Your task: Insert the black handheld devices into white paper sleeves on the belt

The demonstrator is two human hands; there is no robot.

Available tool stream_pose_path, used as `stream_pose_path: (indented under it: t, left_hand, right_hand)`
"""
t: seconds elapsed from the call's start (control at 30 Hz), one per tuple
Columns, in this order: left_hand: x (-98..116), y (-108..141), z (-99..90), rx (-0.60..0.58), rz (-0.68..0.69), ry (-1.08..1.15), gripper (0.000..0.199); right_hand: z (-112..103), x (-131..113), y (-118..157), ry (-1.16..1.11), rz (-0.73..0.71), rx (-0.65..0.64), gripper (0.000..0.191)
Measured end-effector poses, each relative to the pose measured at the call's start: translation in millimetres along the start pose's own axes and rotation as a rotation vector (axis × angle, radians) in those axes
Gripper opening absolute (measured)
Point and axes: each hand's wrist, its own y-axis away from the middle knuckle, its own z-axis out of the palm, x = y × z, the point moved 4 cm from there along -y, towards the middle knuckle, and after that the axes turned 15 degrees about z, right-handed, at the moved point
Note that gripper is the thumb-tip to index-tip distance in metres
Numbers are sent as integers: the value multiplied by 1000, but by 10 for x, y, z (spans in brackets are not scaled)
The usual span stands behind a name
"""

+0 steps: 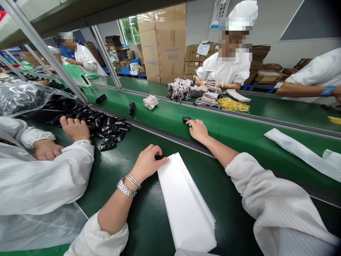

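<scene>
My right hand (198,130) reaches over the green conveyor belt (165,122), its fingers closed on a small black plastic device (187,119). Near the belt's edge is my left hand (147,161), fingers loosely bent and apart from the thumb. That thumb touches the top corner of a stack of long white sheets or sleeves (186,206), which lies on the dark green table in front of me. Further left along the belt sit another black device (131,108) and a folded grey cloth-like bundle (150,102).
A co-worker's hand (76,128) rests by a heap of black devices (110,131) on my left. Across the belt, another person handles grey bundles (183,89) beside yellow bands (233,105). A white strip (301,151) lies on the belt at right. A metal post (106,57) stands beyond.
</scene>
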Motion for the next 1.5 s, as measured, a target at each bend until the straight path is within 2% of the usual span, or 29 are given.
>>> stream_pose_path:
  t: [0.07, 0.17, 0.23, 0.33, 0.43, 0.5, 0.63, 0.8, 0.93, 1.03, 1.17, 1.3, 1.37, 1.4, 1.43, 1.5]
  left_hand:
    - [-38, 10, 8, -86, 1, -13, 27]
    - [-58, 17, 22, -140, 14, 6, 18]
    - [-46, 13, 25, -130, 22, 13, 15]
    - [2, -4, 18, -75, 69, 12, 22]
    - [59, -26, 14, -32, 140, 28, 29]
    - [90, -38, 17, -17, 176, 50, 24]
    - [125, -47, 2, 46, 209, 69, 8]
    - [152, -42, -51, 152, 275, 21, 14]
    - [185, -40, -73, 193, 318, 108, 10]
    - [231, -37, -96, 224, 356, 165, 8]
    - [255, -26, -163, 356, 367, 185, 8]
    - [186, -8, -223, 544, 289, 158, 12]
    - [139, -8, -222, 578, 250, 178, 14]
    - [120, -11, -216, 578, 235, 195, 14]
    - [105, -14, -209, 574, 224, 211, 15]
    - [90, -14, -201, 567, 210, 229, 16]
  right_hand:
    - [17, -8, -26, -160, 55, -68, 38]
    - [60, -97, -14, -508, 150, -183, 48]
    - [76, -197, 44, -721, 175, -224, 57]
    - [85, -366, 184, -956, 171, -309, 70]
    - [72, -524, 339, -1114, 177, -418, 82]
    - [44, -617, 430, -1171, 176, -459, 88]
    - [6, -760, 583, -1177, 157, -518, 97]
    - [34, -853, 749, -1064, 133, -609, 97]
    - [41, -941, 869, -1031, 81, -696, 95]
    - [28, -1007, 942, -986, 49, -742, 78]
    - [27, -1067, 1034, -845, -8, -859, 32]
    - [20, -1124, 1187, -699, -184, -1052, 35]
    - [21, -1158, 1282, -695, -235, -1191, 33]
    - [19, -1170, 1304, -733, -213, -1232, 33]
    - [12, -1176, 1297, -792, -164, -1232, 33]
    - [-34, -1158, 1187, -924, -47, -1097, 34]
